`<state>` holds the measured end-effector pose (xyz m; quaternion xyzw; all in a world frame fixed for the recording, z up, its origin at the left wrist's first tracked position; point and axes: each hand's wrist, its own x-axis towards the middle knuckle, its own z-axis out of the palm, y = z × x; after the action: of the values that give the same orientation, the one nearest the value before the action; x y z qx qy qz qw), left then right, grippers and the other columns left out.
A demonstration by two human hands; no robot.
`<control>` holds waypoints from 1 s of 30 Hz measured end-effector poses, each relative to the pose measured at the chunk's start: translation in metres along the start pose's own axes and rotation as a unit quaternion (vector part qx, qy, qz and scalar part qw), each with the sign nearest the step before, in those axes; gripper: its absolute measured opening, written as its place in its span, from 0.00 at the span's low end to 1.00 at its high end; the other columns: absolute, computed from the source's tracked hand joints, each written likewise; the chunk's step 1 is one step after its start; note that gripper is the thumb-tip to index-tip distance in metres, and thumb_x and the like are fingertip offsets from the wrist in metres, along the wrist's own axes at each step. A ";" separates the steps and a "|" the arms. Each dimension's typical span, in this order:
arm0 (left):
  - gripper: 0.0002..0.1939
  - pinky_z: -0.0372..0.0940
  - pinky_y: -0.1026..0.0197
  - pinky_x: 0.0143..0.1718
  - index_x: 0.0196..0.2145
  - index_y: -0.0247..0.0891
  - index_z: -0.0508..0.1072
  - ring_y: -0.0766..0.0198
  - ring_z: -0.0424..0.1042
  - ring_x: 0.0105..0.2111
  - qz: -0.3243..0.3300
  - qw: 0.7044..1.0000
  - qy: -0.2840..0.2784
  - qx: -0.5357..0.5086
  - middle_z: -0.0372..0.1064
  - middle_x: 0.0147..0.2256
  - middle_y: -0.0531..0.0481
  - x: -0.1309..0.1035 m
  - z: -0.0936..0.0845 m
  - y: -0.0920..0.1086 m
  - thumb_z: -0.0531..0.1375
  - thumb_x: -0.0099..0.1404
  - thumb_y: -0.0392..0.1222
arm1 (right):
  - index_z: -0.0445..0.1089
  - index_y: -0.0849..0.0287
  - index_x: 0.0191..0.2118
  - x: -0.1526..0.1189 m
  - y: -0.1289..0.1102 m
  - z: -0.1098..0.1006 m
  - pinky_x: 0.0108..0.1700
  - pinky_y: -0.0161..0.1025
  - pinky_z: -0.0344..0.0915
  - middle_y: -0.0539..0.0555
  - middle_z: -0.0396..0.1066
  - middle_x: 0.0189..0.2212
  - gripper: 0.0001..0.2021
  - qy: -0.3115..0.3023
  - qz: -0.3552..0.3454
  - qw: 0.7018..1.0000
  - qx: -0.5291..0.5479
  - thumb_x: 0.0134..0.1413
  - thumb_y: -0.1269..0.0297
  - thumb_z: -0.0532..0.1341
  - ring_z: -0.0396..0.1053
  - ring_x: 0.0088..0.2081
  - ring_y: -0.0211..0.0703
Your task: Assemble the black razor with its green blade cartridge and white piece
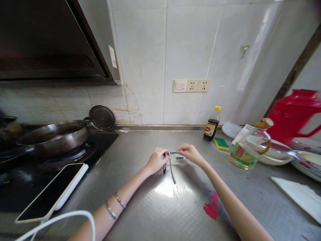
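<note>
Over the middle of the steel counter, my left hand is closed in a pinch on a small black object, whose kind I cannot make out. A thin grey-brown cord-like strip slants down from beside those fingertips. To its right, my right hand pinches the end of a thin teal strip, which spans the short gap toward my left fingers. Just below it, by the right fingertips, a small pale, dark-edged piece shows. My fingers partly hide these small things.
On the left are a pan on the black stove and a phone with a white cable. A sauce bottle, sponge, glass jug, red thermos and white sheet stand or lie right. A red patch lies nearer.
</note>
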<state>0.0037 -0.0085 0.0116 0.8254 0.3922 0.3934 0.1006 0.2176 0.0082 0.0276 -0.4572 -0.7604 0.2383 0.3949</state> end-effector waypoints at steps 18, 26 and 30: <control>0.32 0.58 0.51 0.43 0.50 0.36 0.62 0.50 0.60 0.45 0.021 0.985 -0.093 0.142 0.66 0.44 0.41 0.035 0.049 -0.007 0.64 0.49 0.48 | 0.75 0.63 0.24 0.018 0.054 -0.009 0.20 0.31 0.53 0.49 0.66 0.14 0.09 -0.050 0.139 0.989 -0.030 0.38 0.65 0.59 0.57 0.17 0.34; 0.30 0.55 0.56 0.46 0.52 0.36 0.60 0.53 0.59 0.48 -0.003 0.971 -0.162 0.175 0.64 0.44 0.42 0.042 0.046 0.000 0.60 0.53 0.48 | 0.74 0.65 0.27 0.019 0.052 -0.004 0.19 0.29 0.52 0.47 0.62 0.12 0.12 -0.108 0.171 0.978 -0.055 0.39 0.65 0.57 0.56 0.16 0.32; 0.29 0.55 0.58 0.47 0.53 0.37 0.59 0.55 0.60 0.47 -0.028 0.966 -0.184 0.182 0.62 0.46 0.42 0.042 0.044 0.003 0.59 0.54 0.47 | 0.75 0.64 0.28 0.017 0.045 -0.004 0.22 0.30 0.54 0.48 0.65 0.14 0.12 -0.099 0.149 0.980 -0.091 0.40 0.65 0.56 0.59 0.18 0.34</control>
<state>0.0534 0.0268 0.0074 0.8765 0.4550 0.1543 0.0304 0.2395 0.0438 0.0039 -0.5739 -0.7374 0.2684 0.2341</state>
